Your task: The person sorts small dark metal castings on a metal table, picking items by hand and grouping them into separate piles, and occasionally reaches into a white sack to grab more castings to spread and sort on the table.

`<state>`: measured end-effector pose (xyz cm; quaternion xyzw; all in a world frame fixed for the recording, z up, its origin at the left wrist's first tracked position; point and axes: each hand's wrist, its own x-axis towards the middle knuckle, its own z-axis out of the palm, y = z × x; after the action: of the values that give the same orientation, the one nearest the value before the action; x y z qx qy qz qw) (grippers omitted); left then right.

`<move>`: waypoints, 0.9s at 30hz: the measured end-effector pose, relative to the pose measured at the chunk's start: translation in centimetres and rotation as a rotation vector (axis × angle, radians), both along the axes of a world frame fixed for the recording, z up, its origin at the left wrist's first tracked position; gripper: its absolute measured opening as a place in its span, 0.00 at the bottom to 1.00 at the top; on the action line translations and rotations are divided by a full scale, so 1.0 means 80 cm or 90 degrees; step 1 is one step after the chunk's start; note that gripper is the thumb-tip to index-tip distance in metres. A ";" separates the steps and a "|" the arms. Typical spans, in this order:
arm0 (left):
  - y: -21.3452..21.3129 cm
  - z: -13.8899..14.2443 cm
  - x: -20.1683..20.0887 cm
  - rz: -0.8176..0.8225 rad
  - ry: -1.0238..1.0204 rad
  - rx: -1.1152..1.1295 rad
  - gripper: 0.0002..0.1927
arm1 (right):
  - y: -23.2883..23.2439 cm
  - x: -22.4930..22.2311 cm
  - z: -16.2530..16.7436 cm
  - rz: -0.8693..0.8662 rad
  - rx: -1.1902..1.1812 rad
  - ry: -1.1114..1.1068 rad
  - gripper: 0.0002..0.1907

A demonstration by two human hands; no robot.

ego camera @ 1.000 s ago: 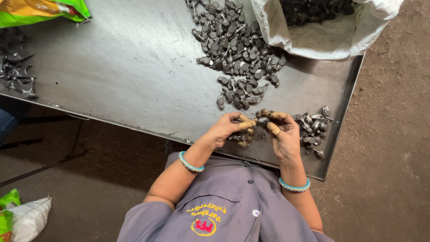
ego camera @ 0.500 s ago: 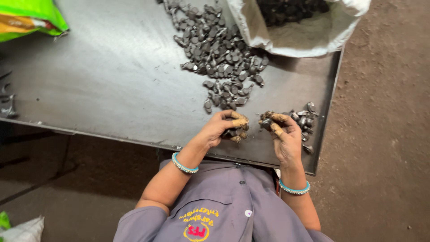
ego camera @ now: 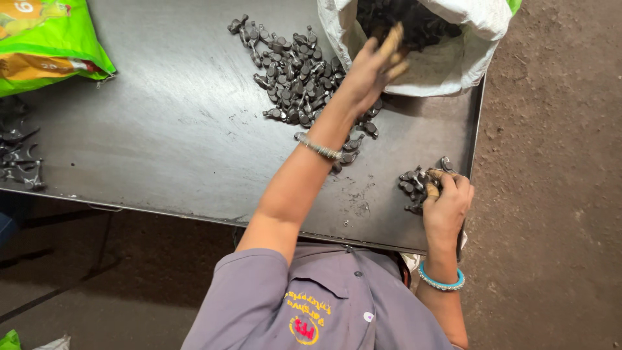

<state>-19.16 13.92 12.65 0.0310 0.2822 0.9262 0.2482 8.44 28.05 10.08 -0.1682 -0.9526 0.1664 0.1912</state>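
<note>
My left hand (ego camera: pixel 372 65) reaches far forward to the mouth of a white sack (ego camera: pixel 453 71) that holds dark metal parts. The hand is blurred, its fingertips wrapped in tan tape, and I cannot tell if it holds anything. Under my forearm lies a big heap of small grey metal parts (ego camera: pixel 291 78) on the dark steel table (ego camera: pixel 162 142). My right hand (ego camera: pixel 447 204) stays near the table's right front corner, fingers curled on a small pile of the same parts (ego camera: pixel 414 185).
A green and orange bag (ego camera: pixel 45 45) lies at the table's far left. More dark metal pieces (ego camera: pixel 19 159) sit at the left edge. Bare dirt floor (ego camera: pixel 557 162) runs along the right side beyond the table edge.
My left hand has left the spot by my right hand and shot forward to the sack's mouth. My right hand has stayed at the small pile.
</note>
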 end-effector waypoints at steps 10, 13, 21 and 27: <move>-0.195 -0.040 0.147 0.164 0.538 -0.884 0.31 | -0.076 -0.058 0.004 0.222 -0.208 -0.059 0.18; -0.220 -0.047 0.173 0.089 0.459 -0.977 0.42 | -0.116 -0.081 -0.012 0.298 -0.151 -0.009 0.23; -0.220 -0.079 0.199 0.028 0.434 -0.993 0.48 | -0.114 -0.060 -0.043 0.343 -0.177 -0.009 0.15; -0.207 -0.086 0.208 0.062 0.386 -0.958 0.45 | -0.085 -0.018 -0.033 0.268 -0.372 0.007 0.17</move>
<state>-2.50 -2.61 5.74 0.0930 0.8851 0.4497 0.0751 7.00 21.26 7.45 -0.0153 -0.8775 0.4685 0.1015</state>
